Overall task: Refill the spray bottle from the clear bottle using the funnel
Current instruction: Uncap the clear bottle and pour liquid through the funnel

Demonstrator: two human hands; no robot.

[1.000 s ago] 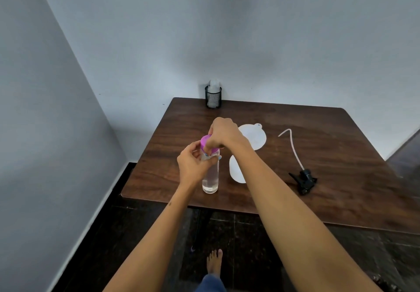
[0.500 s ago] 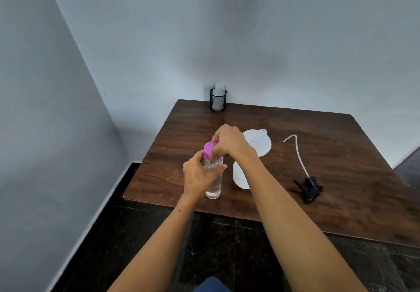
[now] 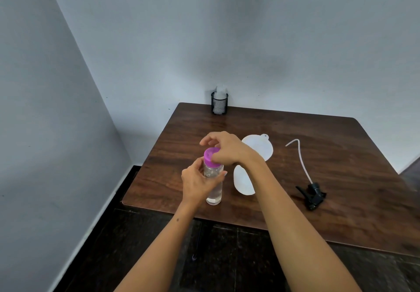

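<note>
My left hand (image 3: 197, 183) wraps its fingers around the clear bottle (image 3: 214, 187), which stands upright near the desk's (image 3: 341, 219) front edge, centre frame. My right hand (image 3: 223, 149) sits over the purple cap (image 3: 210, 156), thumb side pressing it, other fingers lifted loosely apart. The white funnel (image 3: 259, 147) lies just right, the black spray head (image 3: 312, 194) with its tube farther right.
</note>
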